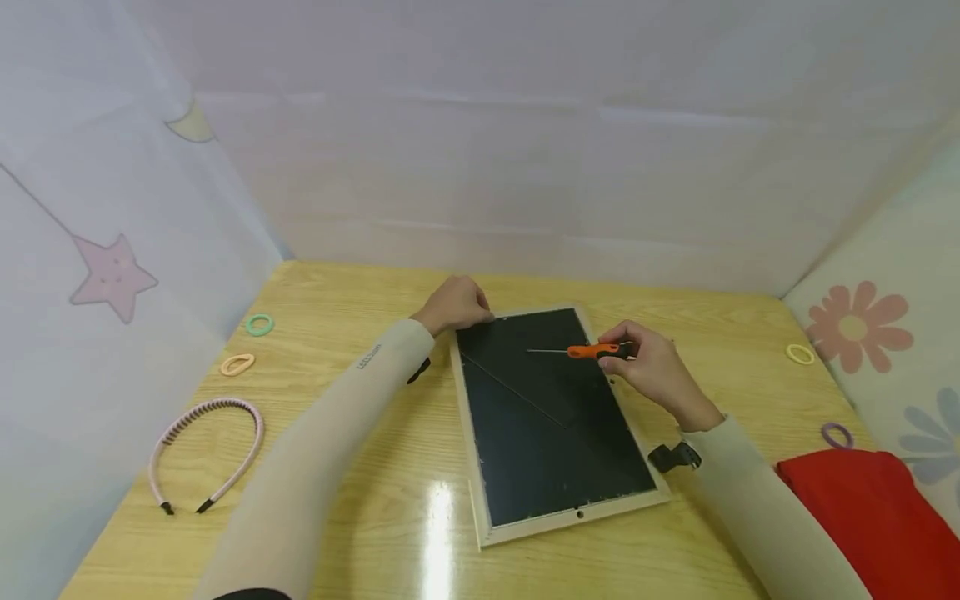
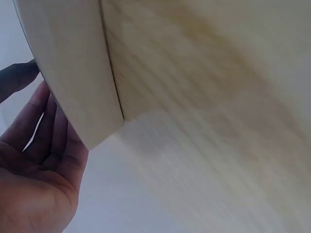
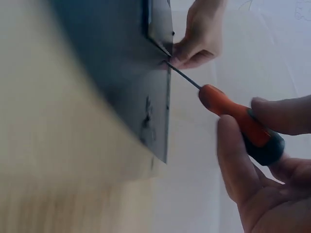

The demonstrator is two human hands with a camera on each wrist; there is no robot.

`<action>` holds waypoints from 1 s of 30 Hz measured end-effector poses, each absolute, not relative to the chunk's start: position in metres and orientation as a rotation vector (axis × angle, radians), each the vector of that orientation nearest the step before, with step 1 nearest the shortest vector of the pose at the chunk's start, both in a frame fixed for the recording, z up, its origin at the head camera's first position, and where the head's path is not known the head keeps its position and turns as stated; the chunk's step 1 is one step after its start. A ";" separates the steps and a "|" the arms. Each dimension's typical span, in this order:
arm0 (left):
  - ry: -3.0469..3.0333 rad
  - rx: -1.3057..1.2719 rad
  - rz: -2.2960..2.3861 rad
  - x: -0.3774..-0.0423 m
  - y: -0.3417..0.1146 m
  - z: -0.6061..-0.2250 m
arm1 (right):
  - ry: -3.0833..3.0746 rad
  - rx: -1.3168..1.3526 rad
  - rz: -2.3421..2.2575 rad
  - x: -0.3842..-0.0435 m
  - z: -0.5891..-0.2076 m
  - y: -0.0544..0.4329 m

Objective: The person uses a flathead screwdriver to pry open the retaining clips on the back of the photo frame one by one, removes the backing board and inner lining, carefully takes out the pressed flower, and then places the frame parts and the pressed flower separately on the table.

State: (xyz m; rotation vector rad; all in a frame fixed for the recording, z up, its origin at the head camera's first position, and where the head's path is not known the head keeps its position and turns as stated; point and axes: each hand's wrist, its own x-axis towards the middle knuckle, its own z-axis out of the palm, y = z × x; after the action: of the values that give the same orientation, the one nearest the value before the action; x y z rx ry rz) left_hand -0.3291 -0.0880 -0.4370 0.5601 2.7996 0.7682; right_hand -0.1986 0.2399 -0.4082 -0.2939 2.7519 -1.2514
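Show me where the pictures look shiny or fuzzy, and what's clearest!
Head view: a white glare streak shines on the table; left wrist view: the wood grain looks smeary, and the left hand is in dim light; right wrist view: the dark board's near edge is blurred, while the screwdriver looks sharper.

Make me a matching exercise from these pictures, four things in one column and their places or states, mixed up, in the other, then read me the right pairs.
Things:
1. Screwdriver
2. Headband
3. Framed black panel
4. Red cloth

Places or states:
A. Near the purple ring
B. Pinched near its far left corner by the left hand
C. Held in the right hand
D. On the left side of the table

Right pairs: 1-C, 2-D, 3-B, 4-A.
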 end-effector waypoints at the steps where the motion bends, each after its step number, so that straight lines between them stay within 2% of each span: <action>1: 2.800 0.561 0.773 -0.328 -0.091 -0.438 | 2.756 -0.307 -1.217 -0.198 -0.406 0.241; 8: 2.776 0.511 0.823 -0.306 -0.113 -0.439 | 2.785 -0.379 -1.084 -0.194 -0.389 0.249; 15: 2.674 0.438 0.933 -0.272 -0.122 -0.440 | 2.791 -0.317 -1.116 -0.191 -0.377 0.257; 23: 2.432 0.116 1.197 -0.216 -0.126 -0.437 | 2.751 -0.345 -1.244 -0.188 -0.374 0.253; 30: 2.373 -0.013 1.321 -0.159 -0.117 -0.438 | 2.731 -0.377 -1.282 -0.183 -0.373 0.245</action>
State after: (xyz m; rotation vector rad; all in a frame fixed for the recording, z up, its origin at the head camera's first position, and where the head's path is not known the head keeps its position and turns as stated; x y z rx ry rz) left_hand -0.1592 -0.1167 -0.4382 -0.0133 2.3734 1.3210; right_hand -0.1833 0.2453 -0.3728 -0.3770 2.7306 -1.2822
